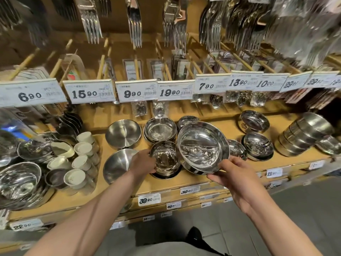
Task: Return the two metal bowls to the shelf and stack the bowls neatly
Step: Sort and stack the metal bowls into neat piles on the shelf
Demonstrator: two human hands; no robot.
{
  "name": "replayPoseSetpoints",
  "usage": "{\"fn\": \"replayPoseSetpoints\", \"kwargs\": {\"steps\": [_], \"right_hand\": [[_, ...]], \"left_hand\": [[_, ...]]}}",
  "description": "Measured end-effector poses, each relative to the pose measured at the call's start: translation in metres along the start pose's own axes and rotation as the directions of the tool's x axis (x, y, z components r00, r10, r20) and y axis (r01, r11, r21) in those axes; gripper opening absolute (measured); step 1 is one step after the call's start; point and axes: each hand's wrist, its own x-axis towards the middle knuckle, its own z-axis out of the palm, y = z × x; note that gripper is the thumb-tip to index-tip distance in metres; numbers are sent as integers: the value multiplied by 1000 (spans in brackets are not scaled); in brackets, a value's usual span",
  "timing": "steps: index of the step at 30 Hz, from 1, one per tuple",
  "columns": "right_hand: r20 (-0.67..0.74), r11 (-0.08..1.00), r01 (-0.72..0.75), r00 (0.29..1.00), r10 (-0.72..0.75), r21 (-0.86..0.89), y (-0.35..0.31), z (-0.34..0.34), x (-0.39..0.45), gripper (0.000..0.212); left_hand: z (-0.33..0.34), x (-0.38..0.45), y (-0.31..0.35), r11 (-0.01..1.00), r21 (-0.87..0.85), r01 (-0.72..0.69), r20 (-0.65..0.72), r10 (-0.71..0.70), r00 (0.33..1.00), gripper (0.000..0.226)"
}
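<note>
My right hand (233, 175) grips the near rim of a wide shiny metal bowl (202, 145), held tilted above the wooden shelf (184, 182), its inside facing me. My left hand (143, 162) holds the left side of a smaller, deeper metal bowl (165, 157), which sits on a short stack of bowls on the shelf. The wide bowl hangs just right of the small one, and their rims nearly touch. Behind them stands another stack of metal bowls (160, 129).
Matte steel plates (123, 133) and a matte bowl (118, 164) lie left of my hands, with white cups (82, 161) further left. More bowl stacks (258, 145) and a leaning stack (302, 133) stand to the right. Price tags (137, 90) and hanging forks overhang the shelf.
</note>
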Motion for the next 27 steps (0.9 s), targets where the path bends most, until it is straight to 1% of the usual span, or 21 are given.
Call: {"fn": "replayPoseSetpoints", "kwargs": {"steps": [3,6,8,10,11,13,15,17,18,19,21,22,25,27], "right_hand": [[15,1000,-7,1000,7,-5,2,1,4,21],[15,1000,-5,1000,5,-22,3,3,6,23],[17,1000,-9,1000,10,-23,3,5,5,23],[17,1000,-11,1000,11,-21,2,6,5,23],[15,1000,-11,1000,11,-21,1,7,5,23],[13,1000,-12,1000,13,-18,-1,10,6,23],[6,1000,-11,1000,11,-17,-3,12,6,21],[2,1000,-8,1000,8,-16,-4,13,5,17],[5,1000,-8,1000,8,-13,-5,14,5,16],[9,1000,-8,1000,8,-10,-5,15,5,15],[17,1000,-11,1000,11,2,-6,16,6,14],[22,1000,-15,1000,15,11,-7,16,7,13],[27,999,-26,999,25,37,-8,17,9,12],[29,999,-29,999,29,33,-9,19,11,11]], "left_hand": [[2,0,3,999,49,2,2,-2,1000,16],[6,-2,12,990,144,-4,-17,7,1000,13],[10,-1,19,960,279,-13,-35,23,999,6],[14,1,22,912,410,-18,-42,39,998,14],[15,3,22,896,443,-20,-46,45,998,18],[14,5,23,907,421,-11,-38,30,999,16],[12,6,23,930,368,24,-51,-6,999,3],[10,7,22,937,346,39,-69,-16,997,15],[9,7,22,947,319,47,-76,-24,997,18],[7,6,21,957,287,49,-80,-27,996,16],[1,8,20,974,220,57,-84,-39,996,5],[-4,7,20,980,194,53,-80,-38,996,4],[-20,7,20,978,209,-7,-50,18,999,6],[-27,8,17,963,270,-15,-77,37,996,18]]}}
